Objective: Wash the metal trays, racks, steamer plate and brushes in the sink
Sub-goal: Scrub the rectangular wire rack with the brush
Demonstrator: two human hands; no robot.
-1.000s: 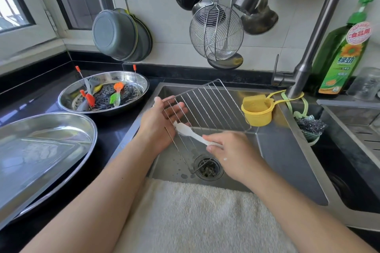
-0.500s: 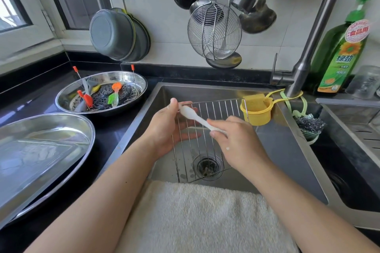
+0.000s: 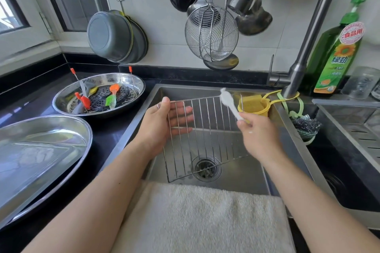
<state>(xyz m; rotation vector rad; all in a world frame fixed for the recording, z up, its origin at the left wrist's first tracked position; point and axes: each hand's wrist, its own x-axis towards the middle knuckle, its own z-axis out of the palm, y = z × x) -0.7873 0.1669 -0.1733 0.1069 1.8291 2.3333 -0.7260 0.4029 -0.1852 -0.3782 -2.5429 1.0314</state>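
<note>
I am gripping the wire rack (image 3: 205, 135) upright over the sink (image 3: 236, 178) with my left hand (image 3: 164, 127), thumb hooked over its top corner, fingers behind the bars, while my right hand (image 3: 257, 135) is pinching a white brush (image 3: 229, 103) against its top edge.

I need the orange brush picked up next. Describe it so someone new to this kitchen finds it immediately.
Left of the sink, two steel trays sit on the black counter; take the round tray nearer the wall. On its dark steamer plate lies the orange brush: orange head, green bristles, unlike the red brush beside it.
</note>
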